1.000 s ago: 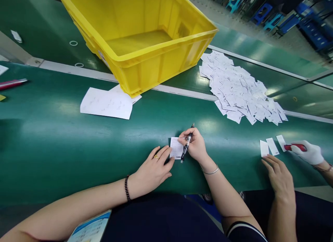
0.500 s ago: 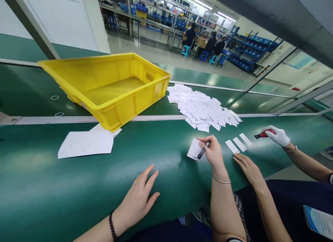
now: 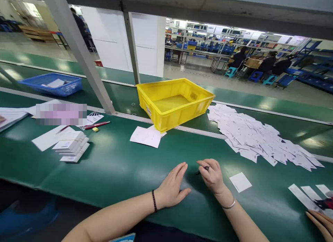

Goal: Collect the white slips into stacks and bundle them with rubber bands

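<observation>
My left hand [image 3: 174,188] rests on the green bench [image 3: 117,179], fingers stretched out and holding nothing. Just right of it, my right hand [image 3: 212,174] is closed around a dark pen [image 3: 201,171], most of which the fingers hide. A square white card [image 3: 240,182] lies flat to the right of that hand, apart from it. Behind the card spreads a large heap of white cards [image 3: 256,134]. White sheets [image 3: 146,137] lie beyond my left hand, partly under the front corner of a yellow crate [image 3: 179,113].
At left stand stacked white cards [image 3: 73,146], a red pen [image 3: 97,125] and a blue basket [image 3: 53,84]. A metal post [image 3: 83,54] rises behind them. At the right edge, a co-worker's hand [image 3: 322,221] is beside white strips [image 3: 303,197] and a red-and-black tool [image 3: 325,203].
The view has swung left, bringing the blue basket and card stacks into sight. My right hand with the pen has left the square card and come nearer my left hand.
</observation>
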A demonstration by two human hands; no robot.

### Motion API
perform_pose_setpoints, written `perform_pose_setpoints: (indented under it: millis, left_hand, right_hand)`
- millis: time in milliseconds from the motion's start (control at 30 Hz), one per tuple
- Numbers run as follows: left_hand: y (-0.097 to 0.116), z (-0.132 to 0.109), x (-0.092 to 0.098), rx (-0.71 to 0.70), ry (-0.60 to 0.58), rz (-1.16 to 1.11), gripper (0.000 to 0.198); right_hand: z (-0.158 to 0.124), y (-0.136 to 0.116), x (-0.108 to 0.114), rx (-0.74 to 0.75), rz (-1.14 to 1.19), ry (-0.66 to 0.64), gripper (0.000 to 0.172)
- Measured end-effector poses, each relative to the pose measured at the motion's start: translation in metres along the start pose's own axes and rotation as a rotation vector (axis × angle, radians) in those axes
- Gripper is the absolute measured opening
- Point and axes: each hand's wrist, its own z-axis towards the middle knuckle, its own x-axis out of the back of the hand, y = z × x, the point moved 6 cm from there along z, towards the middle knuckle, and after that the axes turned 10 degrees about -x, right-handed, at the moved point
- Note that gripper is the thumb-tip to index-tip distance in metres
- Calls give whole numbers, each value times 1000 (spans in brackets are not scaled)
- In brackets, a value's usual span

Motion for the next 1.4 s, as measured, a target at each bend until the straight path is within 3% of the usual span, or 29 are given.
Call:
perform_pose_setpoints:
  millis: [100,167,367,467,567,667,767,833,1000,1133,1400]
  left_hand:
    - [-2,0,0,-15,19,7,89]
    - [-5,1,0,-17,50,10,87]
    - [-15,-1,5,12,168,65,79]
    - [-16,0,6,1,175,97,74]
    - [-14,2,5,-25,130,144,56]
    - [-15,5,4,-19,89,191,36]
    - [-21,7,8,35,99,220,37]
    - [-26,8,11,80,104,215,40]
    - [-44,13,15,157,128,186,23]
    - [-59,14,24,237,223,174,23]
    - [-77,6,68,321,439,308,23]
  right_hand:
    - [3,-7,-12,96,51,-94,25]
    - [5,-1,-21,51,55,-148,27]
    - [6,37,-39,-382,135,-253,52]
    - [0,39,-45,-558,290,-276,64]
    - [-11,33,-55,-700,439,-314,65]
    - [-23,32,-64,-812,576,-263,61]
    - [-40,47,-65,-992,588,-117,58]
    - [-48,55,-66,-1067,558,-112,52]
    - [-49,52,-68,-995,545,-237,33]
    - [-44,41,-69,-927,541,-294,29]
    - [-42,43,-70,-942,554,-279,26]
